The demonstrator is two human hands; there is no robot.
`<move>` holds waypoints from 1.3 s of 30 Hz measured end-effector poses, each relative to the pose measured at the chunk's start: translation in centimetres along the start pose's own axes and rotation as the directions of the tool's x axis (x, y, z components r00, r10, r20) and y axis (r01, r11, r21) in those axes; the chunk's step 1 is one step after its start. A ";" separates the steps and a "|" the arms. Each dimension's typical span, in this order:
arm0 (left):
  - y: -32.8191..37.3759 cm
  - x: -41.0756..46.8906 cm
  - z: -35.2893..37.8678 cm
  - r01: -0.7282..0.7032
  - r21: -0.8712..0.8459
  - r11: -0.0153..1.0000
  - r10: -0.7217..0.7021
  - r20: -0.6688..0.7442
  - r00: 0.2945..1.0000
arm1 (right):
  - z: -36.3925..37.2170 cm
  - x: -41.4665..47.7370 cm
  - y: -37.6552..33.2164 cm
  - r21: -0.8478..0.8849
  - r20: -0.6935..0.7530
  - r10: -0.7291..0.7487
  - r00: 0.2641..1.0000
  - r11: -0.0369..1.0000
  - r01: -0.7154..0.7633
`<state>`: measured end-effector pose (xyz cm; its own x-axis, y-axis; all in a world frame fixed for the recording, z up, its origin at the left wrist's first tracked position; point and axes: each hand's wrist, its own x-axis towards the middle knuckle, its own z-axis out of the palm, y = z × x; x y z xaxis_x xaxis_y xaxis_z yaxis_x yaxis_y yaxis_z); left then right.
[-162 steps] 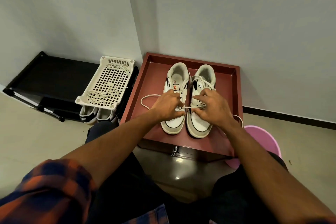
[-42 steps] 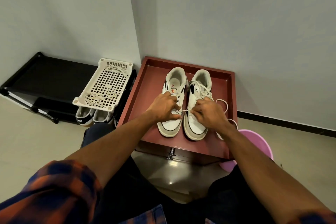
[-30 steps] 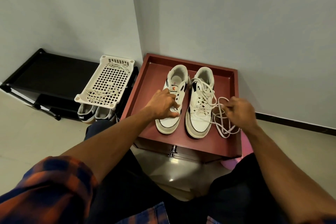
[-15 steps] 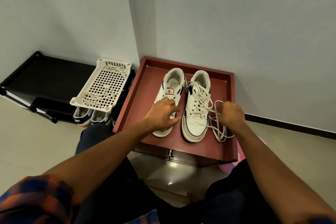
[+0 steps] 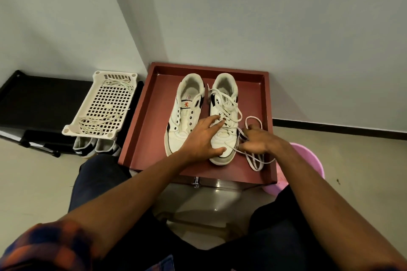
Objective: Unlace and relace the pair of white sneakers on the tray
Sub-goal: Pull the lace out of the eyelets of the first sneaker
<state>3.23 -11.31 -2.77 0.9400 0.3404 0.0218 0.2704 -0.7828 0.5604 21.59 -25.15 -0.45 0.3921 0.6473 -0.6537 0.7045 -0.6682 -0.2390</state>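
At the near edge, sleeve (image 5: 44, 246): a plaid cuff in orange and dark blue on the left forearm; dark trousers (image 5: 275, 237) lie under both arms.
left hand (image 5: 202, 138): flat and spread, holding nothing. The fingers reach onto the crossed lacing of the laced sneaker (image 5: 224, 103) and the thumb lies on its toe cap.
right hand (image 5: 257, 141): palm down just beside that sneaker's toe, over strands of the loose lace (image 5: 255, 160). It is blurred, so I cannot tell whether the fingers pinch a strand or only lie on it.
loose lace: white, looped on the floor of the tray (image 5: 149, 130) near its right rim; one strand crosses the laced sneaker's toe.
tray: dark red with a raised rim, on a cabinet with a metal handle (image 5: 196, 182).
laced sneaker: white, toe toward the person, lacing slack.
unlaced sneaker (image 5: 187, 112): just beside it on the left, eyelets bare, orange emblem on the tongue.
pink basin (image 5: 308, 160): on the floor by the tray's near right corner.
white basket (image 5: 103, 105): left of the tray on a black rack (image 5: 44, 99), holding another lace (image 5: 97, 121); a pair of shoes (image 5: 88, 148) sits under its near end.
wall (image 5: 242, 17): pale grey, a corner behind the tray.
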 end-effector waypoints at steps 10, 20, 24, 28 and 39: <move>1.8 0.1 0.1 0.063 -0.088 0.994 -0.066 -0.025 0.998 | 4.1 -2.1 -0.9 -0.146 -0.189 0.019 0.982 0.988 -0.047; 2.6 -0.9 0.4 0.094 -0.045 0.995 -0.099 -0.124 0.987 | 5.8 -3.9 -0.1 0.060 -0.371 0.025 0.928 0.998 -0.002; 5.1 -0.6 1.4 -0.047 -0.025 0.999 0.039 -0.265 0.963 | 3.0 -5.4 1.8 0.429 -0.391 0.125 0.912 0.901 0.060; 8.4 1.4 3.1 -0.144 -0.058 0.988 0.127 -0.232 0.964 | -1.9 -8.0 8.2 0.634 -0.532 0.301 0.791 0.761 0.137; 16.1 9.8 10.3 -0.355 0.045 0.934 0.341 0.182 0.922 | 0.3 -8.0 23.7 0.776 -0.425 0.569 0.704 0.629 -0.039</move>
<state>18.99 -25.93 -2.10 0.9970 -0.0483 0.0607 -0.0715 -0.8755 0.4779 35.00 -46.27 -1.15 0.9283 0.2320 -0.2907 -0.0313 -0.7301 -0.6826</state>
